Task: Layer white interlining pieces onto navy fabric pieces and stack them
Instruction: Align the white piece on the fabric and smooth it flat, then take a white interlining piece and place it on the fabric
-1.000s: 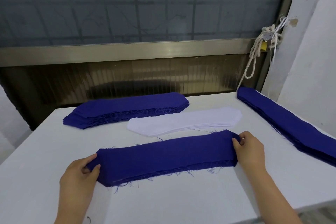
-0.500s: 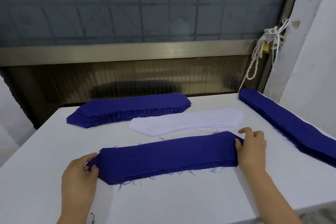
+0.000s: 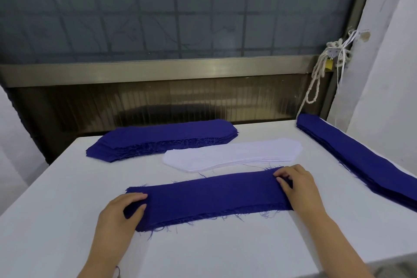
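Navy fabric pieces on white table

The tabletop is bare along its left edge and whole near edge, giving open passage there. The middle is obstructed by the near navy stack and, just behind it, the white interlining stack, with a narrow lane between them; a second navy stack lies toward the far edge. A long navy stack occupies the right edge.
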A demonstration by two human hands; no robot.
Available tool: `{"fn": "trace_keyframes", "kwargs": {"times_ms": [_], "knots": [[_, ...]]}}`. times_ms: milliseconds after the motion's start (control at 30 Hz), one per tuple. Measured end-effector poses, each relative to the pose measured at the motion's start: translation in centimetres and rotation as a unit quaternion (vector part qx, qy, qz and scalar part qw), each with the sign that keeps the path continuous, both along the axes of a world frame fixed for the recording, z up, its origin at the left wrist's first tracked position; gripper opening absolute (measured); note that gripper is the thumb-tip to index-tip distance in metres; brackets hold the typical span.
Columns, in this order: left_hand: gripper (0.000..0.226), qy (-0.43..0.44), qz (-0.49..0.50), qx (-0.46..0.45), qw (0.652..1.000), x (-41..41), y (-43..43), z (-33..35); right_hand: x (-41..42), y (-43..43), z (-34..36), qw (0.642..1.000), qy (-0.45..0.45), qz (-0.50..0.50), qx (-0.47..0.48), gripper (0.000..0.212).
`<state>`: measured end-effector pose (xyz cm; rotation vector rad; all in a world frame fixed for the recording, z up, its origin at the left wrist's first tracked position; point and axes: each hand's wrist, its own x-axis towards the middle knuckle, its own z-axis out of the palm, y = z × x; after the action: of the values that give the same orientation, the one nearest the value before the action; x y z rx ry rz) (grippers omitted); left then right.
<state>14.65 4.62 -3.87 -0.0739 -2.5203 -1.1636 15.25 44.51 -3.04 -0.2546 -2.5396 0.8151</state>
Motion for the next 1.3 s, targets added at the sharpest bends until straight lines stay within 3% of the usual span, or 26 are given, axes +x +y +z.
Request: {"fn": "trace_keyframes", "kwargs": {"times_ms": [200,367,600,733,800,1000,1300], "knots": [[0.035,-0.016,-0.004,0.002,1.0,-0.2,-0.3,0.3,0.1,-0.4,0.3,0.999,-0.008,0.006,0.052,0.028],[0.037,-0.062,-0.024,-0.029,0.997,-1.1,-0.8,1.9,-0.3,-0.6,1.2,0.992,-0.069,-0.016,0.104,0.035],[0.026,-0.15,-0.031,-0.175,0.973,-3.2,-0.6,5.3,-2.0,-1.1,3.8,0.962,-0.199,-0.01,0.188,0.02],[0.024,-0.19,-0.032,-0.186,0.964,-4.8,-0.8,6.5,-3.7,-2.3,4.9,0.935,-0.263,-0.024,0.237,0.01],[0.021,-0.201,-0.02,-0.147,0.968,-6.1,-0.5,7.1,-5.4,-3.7,5.4,0.943,-0.244,-0.044,0.222,0.015],[0.017,-0.079,0.033,-0.063,0.994,-10.9,1.4,8.3,-11.2,-9.4,7.2,0.987,-0.112,0.011,0.119,0.016],[0.015,-0.041,0.078,0.02,0.996,-17.8,0.7,8.4,-18.1,-15.1,7.7,0.995,-0.059,0.081,0.026,0.012]]}}
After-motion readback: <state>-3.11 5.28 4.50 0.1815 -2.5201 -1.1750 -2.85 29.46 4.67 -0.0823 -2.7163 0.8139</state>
